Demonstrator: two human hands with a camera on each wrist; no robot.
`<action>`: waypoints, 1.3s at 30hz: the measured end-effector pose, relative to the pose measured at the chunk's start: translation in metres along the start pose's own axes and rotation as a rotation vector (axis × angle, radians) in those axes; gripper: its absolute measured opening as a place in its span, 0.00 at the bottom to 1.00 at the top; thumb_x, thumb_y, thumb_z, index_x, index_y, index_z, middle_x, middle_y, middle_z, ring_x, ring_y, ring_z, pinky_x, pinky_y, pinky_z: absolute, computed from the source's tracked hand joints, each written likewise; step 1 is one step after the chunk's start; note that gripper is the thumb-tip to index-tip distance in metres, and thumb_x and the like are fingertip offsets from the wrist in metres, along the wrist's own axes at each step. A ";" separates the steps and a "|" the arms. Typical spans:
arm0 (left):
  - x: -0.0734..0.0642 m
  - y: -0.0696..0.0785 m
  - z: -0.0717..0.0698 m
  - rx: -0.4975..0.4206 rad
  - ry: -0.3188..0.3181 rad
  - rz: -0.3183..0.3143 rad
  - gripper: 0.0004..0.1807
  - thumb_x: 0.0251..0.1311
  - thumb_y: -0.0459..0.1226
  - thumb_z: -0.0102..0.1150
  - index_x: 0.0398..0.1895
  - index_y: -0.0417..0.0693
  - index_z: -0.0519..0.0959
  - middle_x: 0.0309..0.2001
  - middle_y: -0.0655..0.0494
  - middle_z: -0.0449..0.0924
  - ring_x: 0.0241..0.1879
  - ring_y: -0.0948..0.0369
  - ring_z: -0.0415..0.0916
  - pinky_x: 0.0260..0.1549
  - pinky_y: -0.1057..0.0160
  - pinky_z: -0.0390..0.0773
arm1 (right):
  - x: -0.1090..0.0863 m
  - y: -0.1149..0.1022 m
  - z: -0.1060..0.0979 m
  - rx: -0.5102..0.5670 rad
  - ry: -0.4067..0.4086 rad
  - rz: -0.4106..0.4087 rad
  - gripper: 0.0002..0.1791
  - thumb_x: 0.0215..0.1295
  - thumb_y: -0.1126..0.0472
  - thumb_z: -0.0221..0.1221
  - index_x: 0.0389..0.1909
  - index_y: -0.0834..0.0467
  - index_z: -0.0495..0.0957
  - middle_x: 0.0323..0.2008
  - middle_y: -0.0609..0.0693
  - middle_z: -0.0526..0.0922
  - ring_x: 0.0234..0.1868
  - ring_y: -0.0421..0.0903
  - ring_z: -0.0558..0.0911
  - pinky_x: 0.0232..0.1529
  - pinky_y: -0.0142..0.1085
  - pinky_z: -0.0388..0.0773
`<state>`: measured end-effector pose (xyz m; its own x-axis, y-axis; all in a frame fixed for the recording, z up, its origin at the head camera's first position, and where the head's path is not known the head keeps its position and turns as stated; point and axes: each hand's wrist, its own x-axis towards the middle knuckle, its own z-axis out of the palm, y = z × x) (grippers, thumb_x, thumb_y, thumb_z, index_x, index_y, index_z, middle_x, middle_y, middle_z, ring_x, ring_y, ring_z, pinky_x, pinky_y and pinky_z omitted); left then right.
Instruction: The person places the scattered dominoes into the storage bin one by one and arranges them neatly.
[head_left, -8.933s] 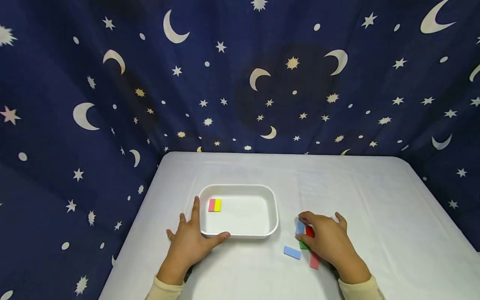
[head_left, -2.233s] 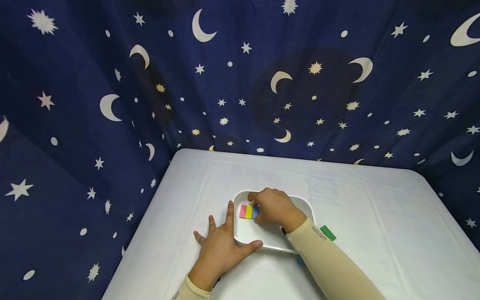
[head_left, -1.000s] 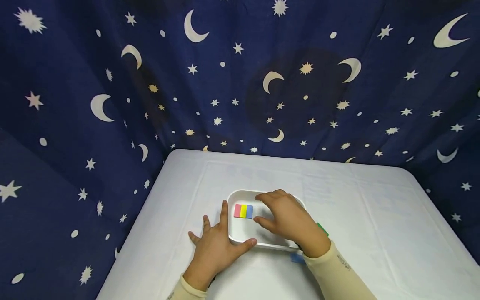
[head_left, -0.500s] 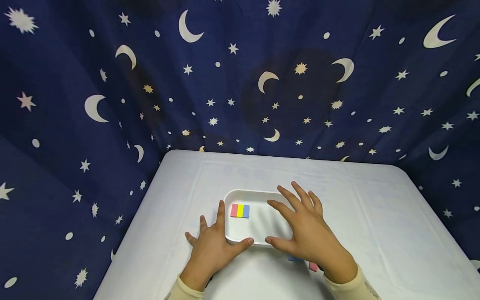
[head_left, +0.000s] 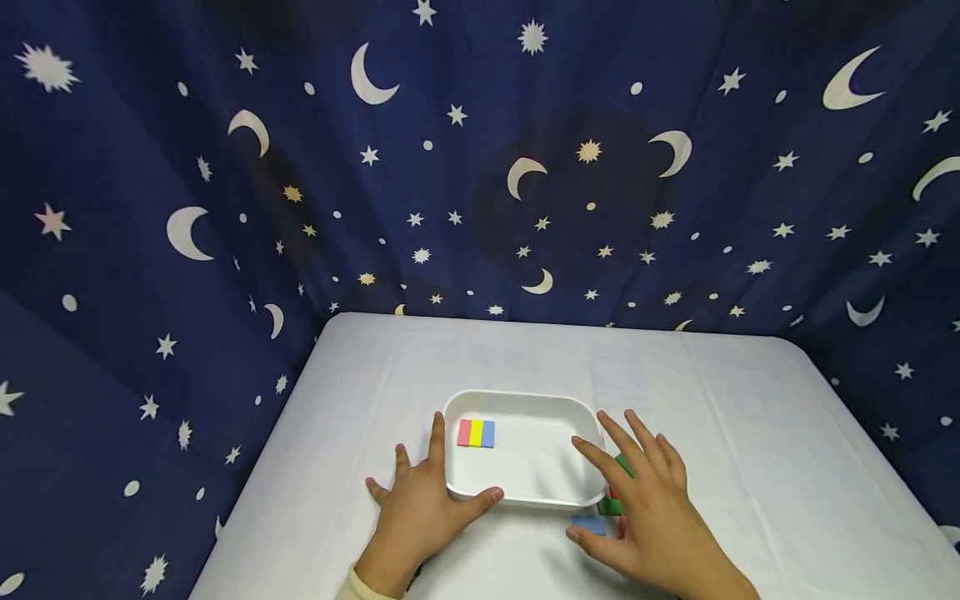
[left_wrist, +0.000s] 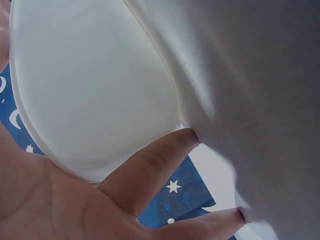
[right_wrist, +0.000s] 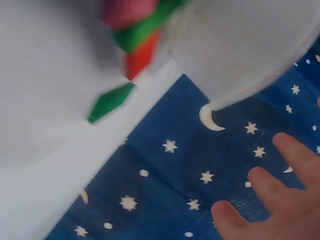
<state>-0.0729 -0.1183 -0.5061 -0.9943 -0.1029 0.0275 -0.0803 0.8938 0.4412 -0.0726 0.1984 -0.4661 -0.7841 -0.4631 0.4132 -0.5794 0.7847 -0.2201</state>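
A white tray (head_left: 532,458) lies on the table, with a pink tile (head_left: 464,433), a yellow tile (head_left: 476,433) and a blue tile (head_left: 488,434) side by side near its left end. Against that end rests my left hand (head_left: 420,512), fingers spread, index finger along the wall and thumb at the front rim. My right hand (head_left: 656,517) hovers beside the tray's right end, fingers apart, holding nothing. Partly covered beneath it are a loose blue tile (head_left: 589,524), two green tiles (head_left: 611,506), a red tile (right_wrist: 141,56) and a pink tile (right_wrist: 129,11).
White cloth covers the table (head_left: 720,408). Beyond its far edge hangs a dark blue curtain (head_left: 480,192) with moons and stars, which also runs down the left side.
My right hand earlier pinched a blue tile by the loose ones, then set it beside the yellow tile. It has since let go and drawn back right. The left hand stays at the tray.
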 end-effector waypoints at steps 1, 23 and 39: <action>-0.001 0.000 0.001 0.000 -0.008 -0.004 0.79 0.35 0.87 0.57 0.88 0.62 0.41 0.65 0.55 0.82 0.75 0.27 0.57 0.52 0.07 0.42 | -0.005 0.000 0.001 0.005 -0.008 0.016 0.58 0.46 0.21 0.71 0.80 0.35 0.65 0.84 0.49 0.52 0.83 0.63 0.47 0.71 0.74 0.42; -0.001 0.001 -0.001 0.008 -0.012 0.015 0.78 0.38 0.87 0.56 0.88 0.59 0.40 0.65 0.50 0.81 0.73 0.26 0.58 0.50 0.07 0.44 | -0.023 0.012 0.006 0.056 0.119 0.095 0.58 0.43 0.27 0.77 0.77 0.42 0.71 0.82 0.50 0.58 0.82 0.64 0.50 0.70 0.73 0.47; -0.001 0.001 -0.002 0.006 -0.026 0.027 0.78 0.40 0.86 0.58 0.88 0.59 0.38 0.66 0.49 0.81 0.74 0.25 0.56 0.49 0.06 0.43 | -0.026 0.018 0.015 0.017 0.082 0.298 0.76 0.35 0.20 0.76 0.84 0.53 0.58 0.71 0.52 0.76 0.76 0.65 0.63 0.61 0.71 0.59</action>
<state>-0.0718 -0.1182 -0.5034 -0.9976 -0.0669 0.0157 -0.0534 0.8988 0.4352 -0.0659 0.2183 -0.4940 -0.8998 -0.1783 0.3981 -0.3309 0.8737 -0.3567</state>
